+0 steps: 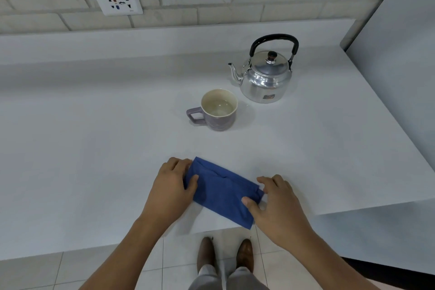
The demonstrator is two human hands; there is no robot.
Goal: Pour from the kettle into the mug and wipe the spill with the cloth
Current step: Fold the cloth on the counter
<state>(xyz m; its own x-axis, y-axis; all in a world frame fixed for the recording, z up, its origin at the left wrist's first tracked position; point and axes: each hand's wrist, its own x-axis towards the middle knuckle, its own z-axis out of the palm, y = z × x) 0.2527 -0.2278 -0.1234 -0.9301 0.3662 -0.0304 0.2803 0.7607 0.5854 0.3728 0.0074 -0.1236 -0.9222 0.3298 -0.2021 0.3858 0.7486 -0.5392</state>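
Near the front edge of the white counter [94, 148]: a folded blue cloth [221, 190], long axis slanting from far left to near right. Pinched at its left end by the left hand [173, 183], thumb on top. Pinched at its right end by the right hand [277, 205], fingers curled round the edge. Straight beyond, well apart: lilac mug [219, 110] holding water, with the aluminium kettle [266, 77] just behind it, nearer the right hand. No spill plainly visible.

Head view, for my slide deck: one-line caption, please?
Left hand and right hand hold a folded blue cloth on the counter; mug and kettle stand behind.
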